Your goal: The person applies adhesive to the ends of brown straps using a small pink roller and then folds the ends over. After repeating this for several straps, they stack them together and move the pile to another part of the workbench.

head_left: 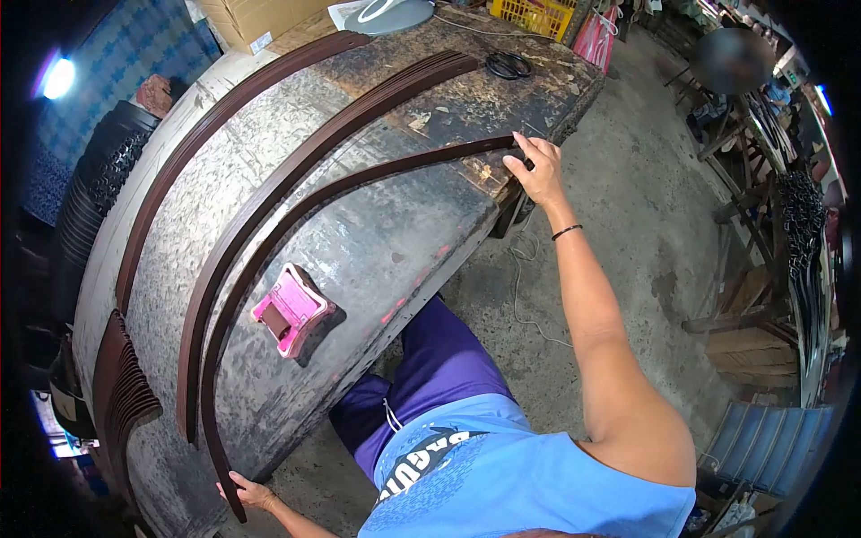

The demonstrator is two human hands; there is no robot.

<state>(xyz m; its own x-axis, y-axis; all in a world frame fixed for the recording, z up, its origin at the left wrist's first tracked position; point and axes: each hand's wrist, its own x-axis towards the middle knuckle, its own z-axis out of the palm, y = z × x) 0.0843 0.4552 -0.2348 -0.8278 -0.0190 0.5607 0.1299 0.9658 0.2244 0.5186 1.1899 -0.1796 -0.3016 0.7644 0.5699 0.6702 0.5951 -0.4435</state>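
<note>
One long dark brown strip [309, 199] lies curved across the worktable [377, 224]. My right hand [538, 169] pinches its far end at the table's right edge. Near the strip's lower end, my left hand [248, 492] is closed round it, thumb on top. A pink tool [294, 303] with a dark slot rests on the table between the strip and my body. Beyond the held strip lies a stack of similar brown strips [296, 166], and another group of strips [206, 133] runs along the far side.
Fanned strip ends [126, 386] lie at the left. At the back are a cardboard box [260, 20], a yellow crate [538, 16] and a coil of black cord [508, 65]. A blurred person [731, 63] is far right, near wooden racks. A cable [518, 287] trails on the floor.
</note>
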